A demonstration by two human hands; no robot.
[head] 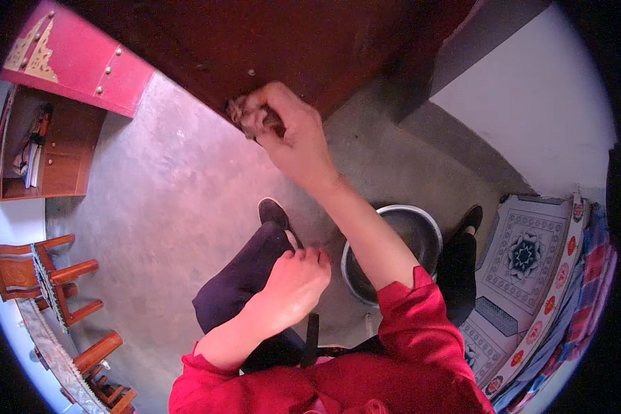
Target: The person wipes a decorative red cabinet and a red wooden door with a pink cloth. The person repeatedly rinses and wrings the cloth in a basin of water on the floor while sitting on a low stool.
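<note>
My right hand (300, 139) grips a crumpled cloth (252, 115) and presses it against the lower edge of a dark red-brown wooden panel (290, 46). The panel may be a door or part of a cabinet. A small light spot shows on its surface just above the hand. Over my left thigh hovers my left hand (295, 284), its fingers loosely curled, with nothing seen in it; the palm is hidden. A metal-rimmed basin (437, 233) stands on the floor between my feet, partly covered by my right forearm.
To the left are a pink-red chest (90, 62) with metal trim, a brown cabinet (67, 173) holding books, and a wooden chair (10, 271). A patterned panel (528, 248), perhaps a bed's side, runs along the right, below bedding (597, 264). The floor (134, 233) looks like concrete.
</note>
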